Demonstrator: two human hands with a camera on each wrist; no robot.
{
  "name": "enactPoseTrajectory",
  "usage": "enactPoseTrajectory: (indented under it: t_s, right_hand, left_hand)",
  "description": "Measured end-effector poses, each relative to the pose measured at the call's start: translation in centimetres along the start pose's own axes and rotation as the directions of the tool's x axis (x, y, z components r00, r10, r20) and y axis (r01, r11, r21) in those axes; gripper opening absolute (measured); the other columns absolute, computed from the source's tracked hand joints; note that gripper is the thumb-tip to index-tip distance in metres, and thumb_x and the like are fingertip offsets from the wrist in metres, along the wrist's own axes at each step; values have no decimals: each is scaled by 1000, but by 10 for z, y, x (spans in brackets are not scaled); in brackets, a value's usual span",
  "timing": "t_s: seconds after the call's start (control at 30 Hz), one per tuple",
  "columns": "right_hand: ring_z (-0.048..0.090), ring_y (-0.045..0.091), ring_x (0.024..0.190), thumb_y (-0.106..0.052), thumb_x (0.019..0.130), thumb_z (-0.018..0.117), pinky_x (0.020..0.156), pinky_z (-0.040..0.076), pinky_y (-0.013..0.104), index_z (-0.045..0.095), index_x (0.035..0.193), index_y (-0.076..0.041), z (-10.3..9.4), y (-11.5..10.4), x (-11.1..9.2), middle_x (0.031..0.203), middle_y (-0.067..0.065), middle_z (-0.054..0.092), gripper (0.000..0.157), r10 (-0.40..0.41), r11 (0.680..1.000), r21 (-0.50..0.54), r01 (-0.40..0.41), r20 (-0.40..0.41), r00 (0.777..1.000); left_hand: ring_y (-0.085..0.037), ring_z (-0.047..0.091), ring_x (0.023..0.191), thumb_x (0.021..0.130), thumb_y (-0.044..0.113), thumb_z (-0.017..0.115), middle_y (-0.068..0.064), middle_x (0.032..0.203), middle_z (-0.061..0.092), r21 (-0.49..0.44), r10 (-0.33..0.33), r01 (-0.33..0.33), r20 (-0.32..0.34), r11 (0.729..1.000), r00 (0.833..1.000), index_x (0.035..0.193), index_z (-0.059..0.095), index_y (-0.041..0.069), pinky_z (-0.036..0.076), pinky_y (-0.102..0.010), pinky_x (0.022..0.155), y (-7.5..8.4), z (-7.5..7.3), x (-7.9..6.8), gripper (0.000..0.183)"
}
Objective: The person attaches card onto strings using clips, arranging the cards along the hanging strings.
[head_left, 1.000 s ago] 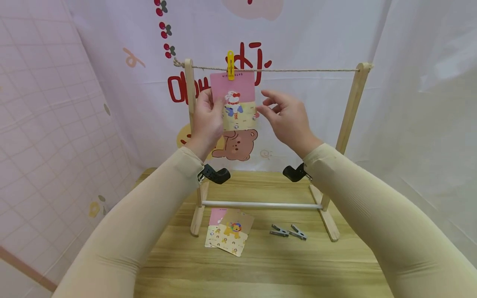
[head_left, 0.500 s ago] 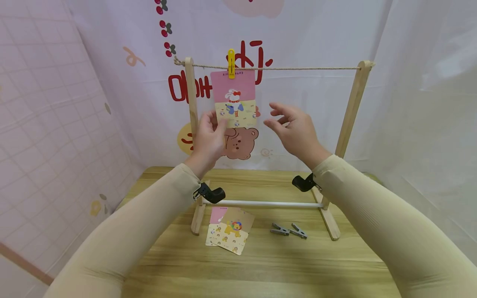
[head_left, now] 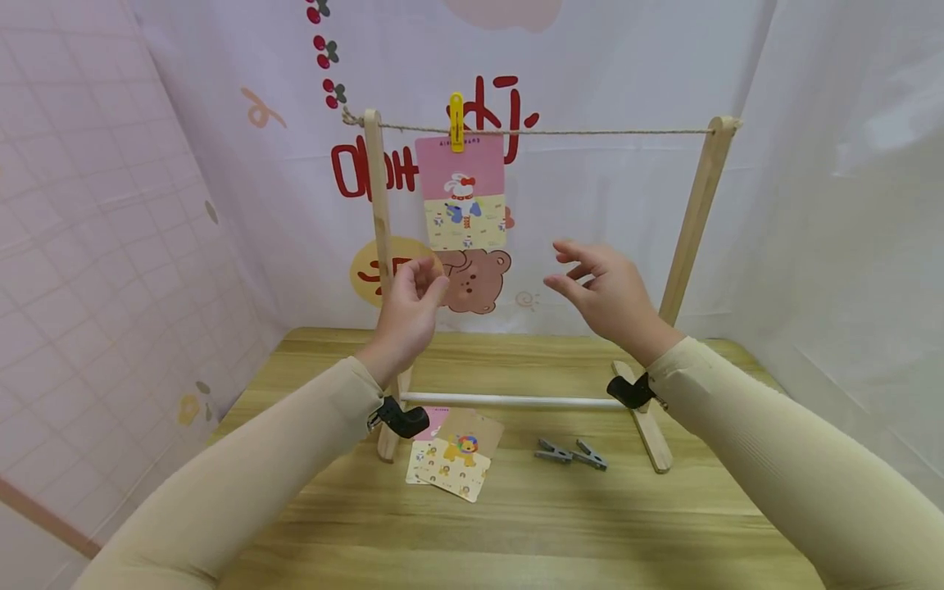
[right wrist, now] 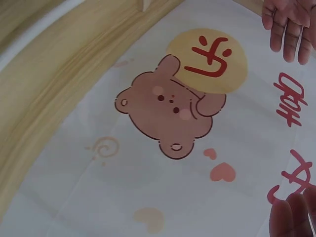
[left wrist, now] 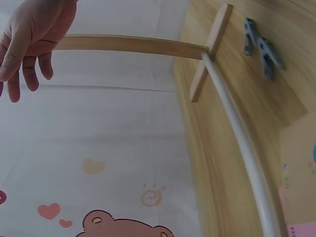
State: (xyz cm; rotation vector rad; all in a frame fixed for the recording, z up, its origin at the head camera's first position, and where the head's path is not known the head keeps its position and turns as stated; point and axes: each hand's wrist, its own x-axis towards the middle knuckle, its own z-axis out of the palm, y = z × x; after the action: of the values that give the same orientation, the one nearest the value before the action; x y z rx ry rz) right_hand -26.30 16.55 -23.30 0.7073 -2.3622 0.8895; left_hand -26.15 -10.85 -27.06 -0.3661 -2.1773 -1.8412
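A pink and cream card (head_left: pixel 465 192) with a dog picture hangs from the twine line (head_left: pixel 590 132), held by a yellow clothespin (head_left: pixel 456 123). My left hand (head_left: pixel 411 307) is just below the card's lower left corner, apart from it, fingers loosely bent with nothing in them. To the right of the card, my right hand (head_left: pixel 612 291) hovers in the air with its thumb and fingers spread apart. Two grey clothespins (head_left: pixel 571 455) lie on the table. Beside them, a lion card (head_left: pixel 460 455) overlaps a second pink card (head_left: pixel 420 451).
The line runs between two wooden posts (head_left: pixel 693 225), which stand on feet joined by a white rod (head_left: pixel 516 401). A printed cloth (head_left: pixel 590 65) with a bear drawing covers the wall behind the wooden table (head_left: pixel 531 533).
My left hand has let go of the card and dropped below it. My right hand has moved down and to the right. The card stays hanging from the line.
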Motion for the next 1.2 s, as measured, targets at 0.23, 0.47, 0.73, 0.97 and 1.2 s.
enactPoseTrajectory:
  t_s: [0.23,0.47,0.73,0.97,1.2]
  right_hand:
    - [61,9,87,-38,85,65,69,54,28,54,129,-24,2,14,-21,118,0,61,48,-5,1000,-24,7,62,998]
    - [60,10,91,-41,84,65,71,53,29,57,127,-25,5,29,-43,124,-2,60,47,53,998,-53,-46,153,987]
    - [60,12,91,-41,84,65,69,51,28,58,125,-25,11,46,-67,121,-5,58,45,105,992,-98,-82,261,960]
    - [61,13,89,-42,83,66,64,49,26,57,126,-25,17,58,-84,124,-1,58,48,164,983,-141,-120,364,917]
    - [61,15,92,-39,82,68,64,47,26,60,123,-22,26,65,-100,120,0,61,44,156,983,-159,-95,429,890]
  left_hand:
    - [-13,40,122,92,44,51,3,130,42,177,-4,-13,98,984,995,131,36,20,35,-39,104,-21,3,-15,48]
    - [-16,32,133,86,59,50,6,140,38,351,-40,-35,205,936,978,135,36,28,30,-44,108,-40,7,-26,59]
    - [-17,33,134,89,50,54,7,141,38,490,-68,-97,308,866,949,138,37,26,30,-45,108,-57,11,-38,57]
    - [-19,34,134,87,48,58,5,142,38,557,-150,-101,387,824,910,138,38,26,33,-47,106,-72,15,-46,59]
    - [-23,33,135,85,55,55,3,146,35,648,-227,-149,459,747,859,139,37,28,28,-51,107,-83,15,-56,63]
